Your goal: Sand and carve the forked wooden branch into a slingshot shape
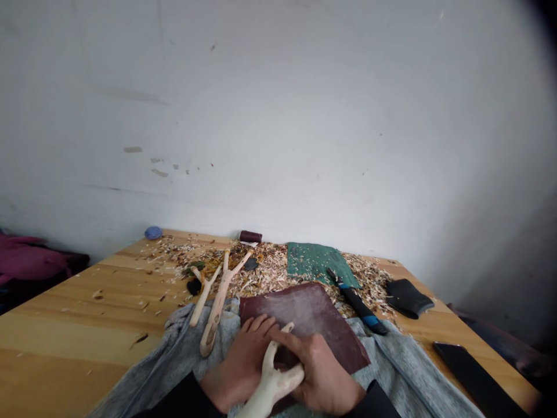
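Right hand (pixel 321 371) closed over a pale carved wooden fork (pixel 270 383), fingers across its upper prong. Fork lies between the 2 hands, 2 prongs up and away, stem running off the bottom of the view. Left hand (pixel 241 363) just beside it, fingers spread on a maroon sandpaper sheet (pixel 307 310); whether it also grips the fork is hard to tell. Grey knit cloth (pixel 183 348) lies under both. A second wooden fork (pixel 217 305) rests left of the sheet. Black knife with blue bands (pixel 357 302) lies to the right, among wood shavings (pixel 265 276) on the tabletop (pixel 87 325).
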